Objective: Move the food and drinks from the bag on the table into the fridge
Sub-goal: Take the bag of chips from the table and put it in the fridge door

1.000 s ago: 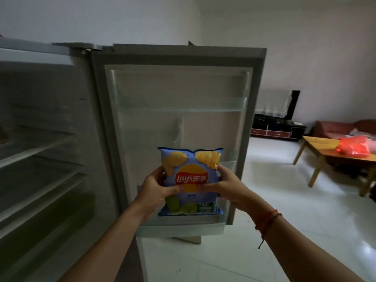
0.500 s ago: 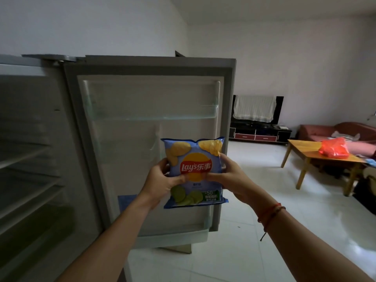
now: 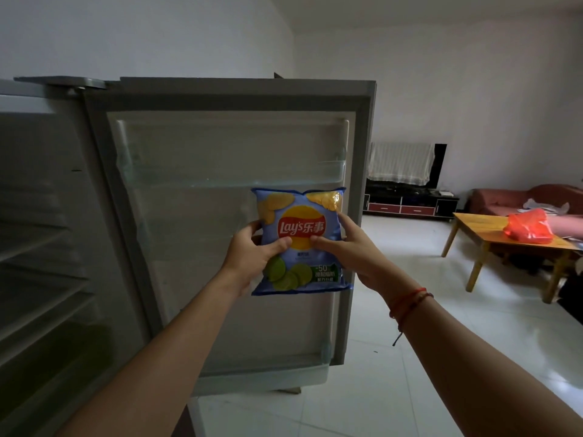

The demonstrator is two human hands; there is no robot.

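A blue Lay's chip bag [image 3: 299,216] is held upright in front of the open fridge door [image 3: 220,99], over its right half, between the upper door shelf [image 3: 189,181] and the bottom one. My left hand [image 3: 252,250] grips its left edge and my right hand [image 3: 344,250] grips its right edge, thumbs on the front. The fridge's dark inside with several empty shelves [image 3: 38,247] lies to the left. The red plastic bag [image 3: 528,228] sits on the wooden table [image 3: 479,225] far right.
A pink sofa [image 3: 504,200] stands behind the table, and a dark TV stand [image 3: 410,206] with a cloth-covered screen is against the back wall. White tiled floor [image 3: 394,310] stretches between the fridge door and the table.
The chip bag has risen in both hands from the bottom door shelf to mid-door height. The view has swung up and to the right, showing more of the room.
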